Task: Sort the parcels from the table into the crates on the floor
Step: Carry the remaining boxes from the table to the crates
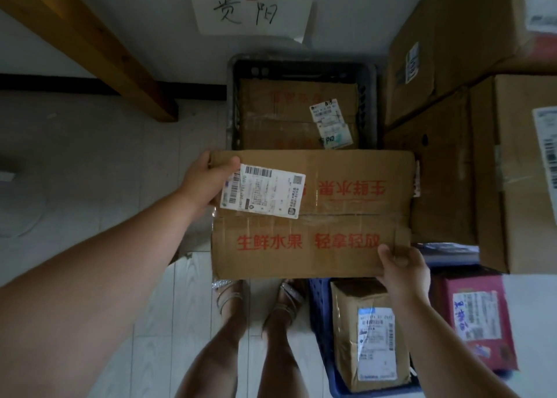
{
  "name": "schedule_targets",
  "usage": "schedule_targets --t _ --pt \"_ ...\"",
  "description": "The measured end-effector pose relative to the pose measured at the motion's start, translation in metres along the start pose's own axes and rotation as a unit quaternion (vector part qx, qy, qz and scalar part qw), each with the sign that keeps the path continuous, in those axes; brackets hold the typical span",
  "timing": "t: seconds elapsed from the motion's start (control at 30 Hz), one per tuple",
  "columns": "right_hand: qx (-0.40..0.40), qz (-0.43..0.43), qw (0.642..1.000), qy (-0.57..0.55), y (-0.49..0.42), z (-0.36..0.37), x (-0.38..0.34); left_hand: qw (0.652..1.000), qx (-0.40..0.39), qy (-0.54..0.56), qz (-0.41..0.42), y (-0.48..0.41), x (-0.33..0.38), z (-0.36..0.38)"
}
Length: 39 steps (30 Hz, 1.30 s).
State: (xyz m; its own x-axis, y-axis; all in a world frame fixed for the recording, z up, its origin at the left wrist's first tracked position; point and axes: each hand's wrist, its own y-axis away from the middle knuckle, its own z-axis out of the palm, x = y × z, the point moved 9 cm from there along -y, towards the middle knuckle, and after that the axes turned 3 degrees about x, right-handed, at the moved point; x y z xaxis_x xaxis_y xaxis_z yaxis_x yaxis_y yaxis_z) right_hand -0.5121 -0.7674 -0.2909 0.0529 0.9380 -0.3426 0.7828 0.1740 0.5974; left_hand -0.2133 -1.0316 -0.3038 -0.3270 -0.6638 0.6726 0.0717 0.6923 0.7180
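The left hand [205,183] and right hand [404,268] each clamp a corner of the box [346,217], which hides the near rim of the black crate [301,67].

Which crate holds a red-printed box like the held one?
The black crate, beyond the held box; the blue crate holds a plain taped parcel instead.

Pair of silver sandals [228,296] with thin, glittery crossing straps

Tiled floor [90,162]: black crate [301,66], blue crate [319,322], wooden leg [144,93] standing on it.
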Motion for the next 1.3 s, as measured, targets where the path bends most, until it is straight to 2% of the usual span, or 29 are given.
schedule_targets --t 0.13,0.33,0.63,0.73,0.8,0.83,0.9,0.93,0.97,1.0,1.07,1.13,1.3 --pt "0.013 -0.021 1.0 0.008 0.002 -0.005 0.004 1.0 0.027 0.009 0.001 0.002 -0.008 0.0" --pt "0.018 -0.012 0.999 0.047 0.002 -0.02 -0.005 0.996 0.07 -0.043 -0.026 -0.004 0.0 -0.004" --pt "0.008 0.02 0.996 0.085 -0.025 0.009 0.003 0.996 0.048 -0.05 -0.06 -0.025 -0.026 0.014" --pt "0.002 0.046 0.998 0.043 -0.029 0.025 0.009 0.986 0.101 -0.13 -0.035 -0.032 -0.031 0.015" --pt "0.014 0.042 0.998 0.049 -0.023 0.03 0.009 0.944 0.146 -0.29 0.05 -0.025 -0.02 0.018" --pt "0.027 0.006 0.996 0.081 -0.015 0.03 0.004 0.903 0.151 -0.385 0.115 -0.015 -0.013 0.026" --pt "0.035 -0.152 0.968 0.198 0.011 0.041 -0.02 0.805 0.089 -0.536 0.238 0.007 -0.015 0.056" --pt "0.018 -0.236 0.937 0.257 0.024 0.054 -0.03 0.77 0.041 -0.578 0.269 0.014 -0.025 0.068" --pt "-0.01 -0.288 0.91 0.297 0.032 0.068 -0.033 0.75 0.005 -0.602 0.274 0.017 -0.036 0.075" --pt "-0.043 -0.299 0.897 0.322 0.032 0.08 -0.031 0.743 -0.014 -0.614 0.265 0.015 -0.045 0.077" --pt "-0.091 -0.269 0.896 0.342 0.021 0.096 -0.024 0.738 -0.025 -0.627 0.246 0.005 -0.056 0.077" --pt "-0.111 -0.247 0.896 0.351 0.007 0.108 -0.019 0.727 -0.033 -0.644 0.235 -0.009 -0.065 0.081" --pt "-0.14 -0.224 0.894 0.362 -0.021 0.139 -0.009 0.727 -0.044 -0.648 0.222 -0.041 -0.092 0.091"
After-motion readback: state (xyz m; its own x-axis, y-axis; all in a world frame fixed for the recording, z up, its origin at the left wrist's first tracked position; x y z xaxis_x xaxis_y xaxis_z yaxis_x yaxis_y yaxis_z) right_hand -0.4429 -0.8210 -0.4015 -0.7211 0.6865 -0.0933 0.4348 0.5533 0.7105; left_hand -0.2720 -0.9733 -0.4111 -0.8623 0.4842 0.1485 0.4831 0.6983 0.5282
